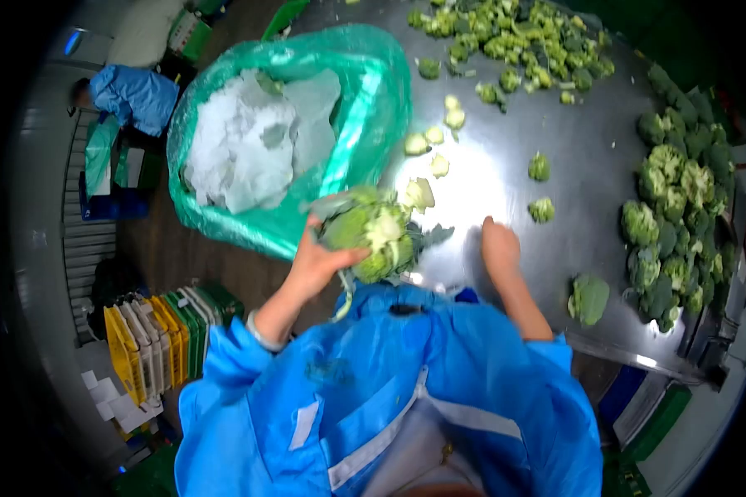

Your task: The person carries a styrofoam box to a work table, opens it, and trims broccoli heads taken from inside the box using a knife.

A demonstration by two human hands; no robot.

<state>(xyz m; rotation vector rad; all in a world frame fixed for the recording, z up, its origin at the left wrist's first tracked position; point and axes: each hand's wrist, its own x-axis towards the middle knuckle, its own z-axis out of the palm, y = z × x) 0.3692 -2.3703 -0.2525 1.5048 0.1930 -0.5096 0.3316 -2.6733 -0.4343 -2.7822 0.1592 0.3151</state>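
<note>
My left hand [319, 258] grips a head of broccoli [373, 236], its pale cut stalk turned up and some leaves hanging off it. The broccoli is held at the table's near edge, beside a green plastic bag [371, 108]. My right hand [501, 245] is closed low over the steel table, apart from the broccoli; whatever its fingers hold, if anything, is hidden. Between the hands and the bag lie several pale cut stalk pieces [417, 144]. Two small florets, one of them this floret [542, 209], rest to the right of my right hand.
White ice [253, 153] fills the bag. Loose florets [514, 41] are heaped at the table's far side, and whole broccoli heads [680, 199] are piled on the right. One single head [588, 299] sits near the front edge. Crates [153, 344] stand lower left; a person [133, 98] is behind.
</note>
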